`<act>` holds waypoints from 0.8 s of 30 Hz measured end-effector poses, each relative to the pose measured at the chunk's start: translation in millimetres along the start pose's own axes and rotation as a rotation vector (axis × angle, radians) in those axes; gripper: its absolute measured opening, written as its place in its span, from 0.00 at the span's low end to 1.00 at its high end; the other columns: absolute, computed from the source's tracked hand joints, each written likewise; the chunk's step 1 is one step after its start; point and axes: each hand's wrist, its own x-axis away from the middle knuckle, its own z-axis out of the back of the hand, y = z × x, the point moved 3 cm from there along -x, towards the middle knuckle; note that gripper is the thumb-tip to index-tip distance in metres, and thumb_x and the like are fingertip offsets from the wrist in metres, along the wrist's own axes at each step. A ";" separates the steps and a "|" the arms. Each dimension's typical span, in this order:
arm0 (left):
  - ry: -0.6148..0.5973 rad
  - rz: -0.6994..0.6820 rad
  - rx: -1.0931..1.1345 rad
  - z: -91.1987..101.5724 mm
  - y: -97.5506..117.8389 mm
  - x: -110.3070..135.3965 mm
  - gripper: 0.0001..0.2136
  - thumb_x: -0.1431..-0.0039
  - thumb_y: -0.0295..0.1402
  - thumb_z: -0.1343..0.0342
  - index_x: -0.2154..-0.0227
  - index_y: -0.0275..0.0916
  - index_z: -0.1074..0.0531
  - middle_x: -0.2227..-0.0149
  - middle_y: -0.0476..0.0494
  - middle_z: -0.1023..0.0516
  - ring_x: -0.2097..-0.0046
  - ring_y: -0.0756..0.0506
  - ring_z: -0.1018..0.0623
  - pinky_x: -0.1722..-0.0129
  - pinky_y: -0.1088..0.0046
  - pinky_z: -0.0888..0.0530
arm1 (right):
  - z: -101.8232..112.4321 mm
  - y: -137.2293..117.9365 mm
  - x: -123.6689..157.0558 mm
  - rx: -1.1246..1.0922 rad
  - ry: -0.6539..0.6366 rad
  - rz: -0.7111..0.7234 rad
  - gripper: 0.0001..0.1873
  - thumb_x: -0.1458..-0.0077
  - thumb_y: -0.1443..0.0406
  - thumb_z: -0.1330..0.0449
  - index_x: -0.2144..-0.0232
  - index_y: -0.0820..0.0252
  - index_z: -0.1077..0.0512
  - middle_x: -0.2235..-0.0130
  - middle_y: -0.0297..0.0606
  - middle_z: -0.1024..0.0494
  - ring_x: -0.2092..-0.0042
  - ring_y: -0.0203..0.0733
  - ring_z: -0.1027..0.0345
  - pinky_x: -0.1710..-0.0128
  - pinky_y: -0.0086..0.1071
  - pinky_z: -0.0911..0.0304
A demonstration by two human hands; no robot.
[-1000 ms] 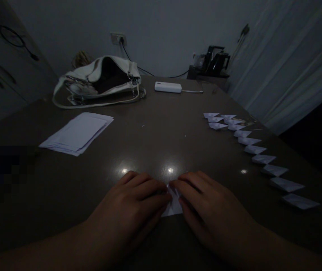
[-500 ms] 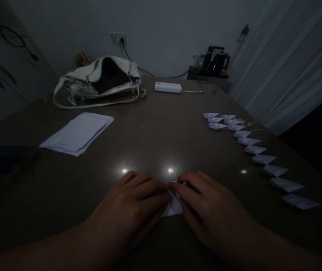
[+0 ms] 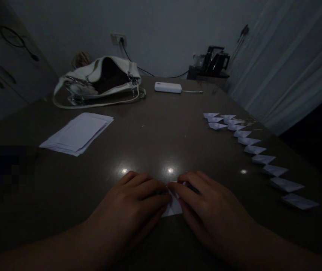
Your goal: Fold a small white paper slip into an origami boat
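A small white folded paper (image 3: 173, 206) lies on the dark table (image 3: 161, 146) near its front edge, mostly covered by my hands. My left hand (image 3: 134, 205) presses on its left side, fingers together and pointing right. My right hand (image 3: 206, 207) presses on its right side, fingertips meeting the left hand's over the paper. Only a narrow white strip shows between them.
A row of several folded white paper pieces (image 3: 255, 149) runs along the right side. A stack of white sheets (image 3: 78, 132) lies at the left. A white handbag (image 3: 101, 81), a white power bank (image 3: 168, 87) and a dark kettle (image 3: 214, 60) stand at the back. A curtain (image 3: 290, 67) hangs at right.
My right fingertips have crept slightly left over the paper. Otherwise both hands stay in place.
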 end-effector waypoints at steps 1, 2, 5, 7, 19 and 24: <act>0.003 -0.002 -0.001 0.1 -0.1 -0.2 0.09 0.39 0.27 0.50 0.59 0.41 0.27 0.60 0.45 0.24 0.61 0.46 0.28 0.62 0.69 0.34 | 0.0 0.1 0.1 0.000 0.003 0.002 0.12 0.47 0.73 0.47 0.62 0.61 0.28 0.61 0.43 0.27 0.61 0.43 0.33 0.63 0.37 0.33; 0.004 -0.003 -0.001 0.2 -0.2 -0.5 0.09 0.39 0.27 0.50 0.59 0.41 0.27 0.60 0.45 0.24 0.61 0.46 0.28 0.62 0.69 0.34 | 0.0 0.1 0.1 -0.001 0.002 0.004 0.12 0.47 0.73 0.47 0.62 0.61 0.28 0.61 0.43 0.27 0.61 0.43 0.33 0.63 0.37 0.33; 0.013 0.000 0.006 0.1 -0.4 -0.9 0.09 0.39 0.27 0.50 0.59 0.41 0.27 0.60 0.45 0.24 0.61 0.46 0.28 0.62 0.69 0.34 | 0.0 0.3 0.4 0.000 -0.009 0.004 0.12 0.48 0.74 0.47 0.61 0.62 0.28 0.61 0.43 0.27 0.61 0.43 0.33 0.63 0.36 0.33; 0.020 0.000 0.008 0.1 -0.3 -1.0 0.09 0.39 0.27 0.50 0.59 0.41 0.27 0.60 0.45 0.24 0.61 0.46 0.28 0.63 0.68 0.34 | 0.1 0.2 0.5 0.002 -0.006 0.007 0.12 0.47 0.74 0.47 0.62 0.61 0.28 0.61 0.43 0.27 0.62 0.43 0.33 0.63 0.36 0.33; 0.013 -0.004 -0.006 0.1 -0.6 -0.7 0.09 0.39 0.27 0.50 0.59 0.41 0.27 0.60 0.46 0.24 0.61 0.46 0.28 0.63 0.68 0.34 | 0.0 -0.3 -0.6 0.015 -0.013 0.002 0.13 0.48 0.73 0.47 0.60 0.62 0.28 0.61 0.43 0.27 0.62 0.43 0.33 0.64 0.37 0.33; 0.013 -0.009 -0.002 0.0 -0.7 -1.7 0.09 0.39 0.28 0.50 0.59 0.41 0.27 0.60 0.46 0.24 0.61 0.47 0.28 0.63 0.69 0.34 | -0.1 -0.9 -0.6 0.027 0.000 0.015 0.13 0.48 0.74 0.47 0.61 0.62 0.28 0.61 0.43 0.27 0.62 0.43 0.33 0.65 0.35 0.34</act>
